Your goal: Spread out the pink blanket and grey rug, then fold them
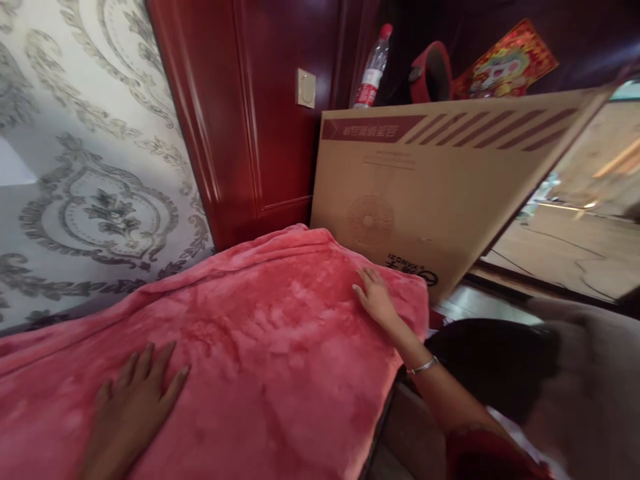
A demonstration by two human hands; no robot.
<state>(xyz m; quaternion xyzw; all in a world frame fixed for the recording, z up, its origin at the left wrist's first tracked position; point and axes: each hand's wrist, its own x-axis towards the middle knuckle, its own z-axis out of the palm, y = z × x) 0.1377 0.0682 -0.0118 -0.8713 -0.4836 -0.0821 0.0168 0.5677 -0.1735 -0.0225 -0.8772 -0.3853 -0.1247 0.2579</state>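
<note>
A pink plush blanket point(280, 347) lies spread out before me, with soft creases and brushed marks in its pile. My left hand point(137, 397) rests palm down on its near left part, fingers spread. Toward the blanket's far right corner, my right hand point(374, 297) lies on the fabric with its fingers stretched out. A silver bracelet point(424, 366) circles the right wrist. Neither hand grips anything. What lies under the blanket is hidden.
Behind the blanket's far right edge leans a large cardboard box point(440, 180). Beyond it are a plastic bottle point(373, 70) with a red cap and a red festive print point(510, 63). A dark red wooden panel point(280, 133) and patterned wallpaper point(110, 200) border the left.
</note>
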